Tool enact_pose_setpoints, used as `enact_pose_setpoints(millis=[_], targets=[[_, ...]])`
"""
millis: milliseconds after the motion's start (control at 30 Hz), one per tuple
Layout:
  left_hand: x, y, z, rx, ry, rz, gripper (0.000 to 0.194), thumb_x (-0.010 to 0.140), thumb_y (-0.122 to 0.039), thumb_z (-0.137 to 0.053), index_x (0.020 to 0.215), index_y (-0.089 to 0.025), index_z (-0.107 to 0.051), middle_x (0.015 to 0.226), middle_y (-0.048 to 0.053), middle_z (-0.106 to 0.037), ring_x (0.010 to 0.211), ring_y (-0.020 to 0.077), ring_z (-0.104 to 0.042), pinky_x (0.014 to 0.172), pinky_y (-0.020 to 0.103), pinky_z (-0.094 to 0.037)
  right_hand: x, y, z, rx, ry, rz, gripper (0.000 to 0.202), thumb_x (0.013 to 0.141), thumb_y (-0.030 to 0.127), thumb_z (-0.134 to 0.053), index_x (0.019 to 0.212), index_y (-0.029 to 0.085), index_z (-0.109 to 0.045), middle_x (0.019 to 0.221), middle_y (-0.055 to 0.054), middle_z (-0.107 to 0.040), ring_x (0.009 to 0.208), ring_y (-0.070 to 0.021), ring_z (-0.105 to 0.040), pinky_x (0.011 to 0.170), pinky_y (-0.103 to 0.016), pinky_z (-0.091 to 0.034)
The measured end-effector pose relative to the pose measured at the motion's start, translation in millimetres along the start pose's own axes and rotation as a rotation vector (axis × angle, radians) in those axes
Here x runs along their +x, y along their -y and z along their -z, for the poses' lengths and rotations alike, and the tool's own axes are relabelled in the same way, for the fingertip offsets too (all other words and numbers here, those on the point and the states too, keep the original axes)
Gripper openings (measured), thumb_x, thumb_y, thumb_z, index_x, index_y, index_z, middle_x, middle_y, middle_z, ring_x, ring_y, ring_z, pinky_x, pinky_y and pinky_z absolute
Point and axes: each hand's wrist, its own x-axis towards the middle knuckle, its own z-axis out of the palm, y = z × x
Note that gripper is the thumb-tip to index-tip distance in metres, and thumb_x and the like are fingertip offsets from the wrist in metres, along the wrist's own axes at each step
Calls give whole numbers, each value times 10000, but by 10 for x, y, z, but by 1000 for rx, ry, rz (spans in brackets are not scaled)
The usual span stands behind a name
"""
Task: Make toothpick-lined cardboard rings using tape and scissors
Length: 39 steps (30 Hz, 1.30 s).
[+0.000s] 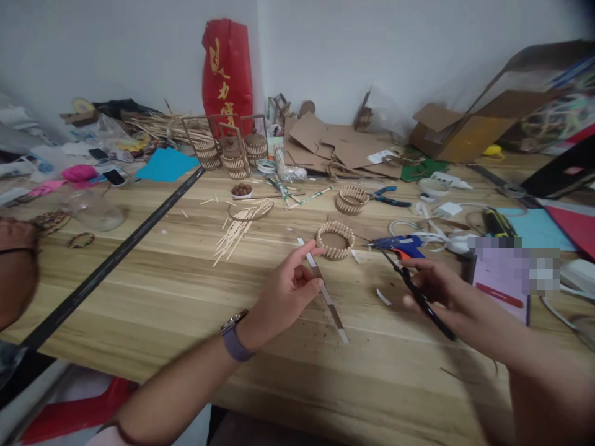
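My left hand (290, 282) reaches over a narrow strip with brown and white stretches (329, 297). Its thumb and curled fingers meet the strip's edge, while the index finger stretches across it towards a small ring of short wooden sticks (335, 240). In my right hand (444, 288) is a pair of black-handled scissors (425, 303), seen almost edge-on, the tip pointing up and left. A blue glue gun (400, 243) with an orange trigger lies just beyond that hand. Between the hands rests a curved white scrap (383, 297).
A second stick ring (352, 200) sits near blue-handled pliers (393, 197). Loose sticks (235, 235) lie left of centre. Small lidded baskets (233, 158) and cardboard pieces (334, 145) stand behind. A phone (499, 285) is at right; another person's arm (16, 272) at left.
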Motion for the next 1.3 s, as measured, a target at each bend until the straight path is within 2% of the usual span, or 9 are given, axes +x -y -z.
enact_pose_setpoints(millis=[67,167,267,367,500,700,833,1067,1300], targets=[[-5,11,15,-6,-4,5,634,798,-165,-626,1404,-214,-444,1423,117,-522,727,77,-535,622,217,-477,18,87,-27,-11,62,20,675,830,642,-553,1348,226,-436,875,-47,-631,741,-212,-621,657,-328,-537],[-13,30,38,-13,-10,22,633,799,-159,-630,1403,-225,-451,1428,107,-519,718,77,-530,610,215,-472,48,154,-95,-36,70,48,629,811,658,-558,1265,224,-521,937,-68,-641,741,-222,-605,668,-340,-518],[-27,53,58,-32,-10,20,634,805,-153,-639,1405,-234,-450,1440,97,-509,735,75,-529,648,215,-482,60,301,-236,59,77,59,501,851,638,-514,1144,234,-555,820,-42,-626,649,-205,-568,583,-318,-486],[-48,71,74,-36,6,-1,651,823,-168,-653,1426,-261,-428,1472,87,-474,777,83,-549,685,220,-493,65,558,-461,195,146,155,403,898,619,-456,983,240,-562,742,-24,-615,627,-191,-555,561,-294,-464],[-86,74,90,-22,24,-9,665,850,-203,-655,1455,-286,-392,1488,85,-456,816,99,-570,703,232,-501,62,800,-750,249,113,234,521,890,726,-375,893,227,-523,670,15,-542,569,-149,-490,516,-253,-393],[-128,53,77,-7,18,-12,681,858,-195,-648,1474,-277,-367,1488,90,-455,815,94,-569,739,245,-518,-5,844,-904,271,126,223,632,834,820,-285,824,221,-485,644,30,-489,549,-132,-431,499,-239,-359],[-149,47,57,45,-5,-13,676,861,-191,-641,1475,-273,-369,1482,86,-463,793,83,-574,720,233,-516,-55,862,-947,292,140,225,650,820,835,-282,850,220,-493,667,15,-514,578,-147,-467,511,-242,-390],[-176,35,43,150,-33,-38,701,852,-172,-620,1492,-243,-344,1476,94,-466,802,90,-576,762,252,-524,-120,826,-1026,375,224,97,733,788,868,-266,964,211,-539,695,-4,-562,577,-156,-501,471,-244,-407],[-190,58,38,172,-17,-41,710,858,-172,-611,1502,-246,-320,1468,93,-473,827,102,-582,798,273,-531,-106,882,-1038,385,180,135,765,796,871,-219,952,205,-562,604,4,-530,590,-177,-549,515,-268,-461]])
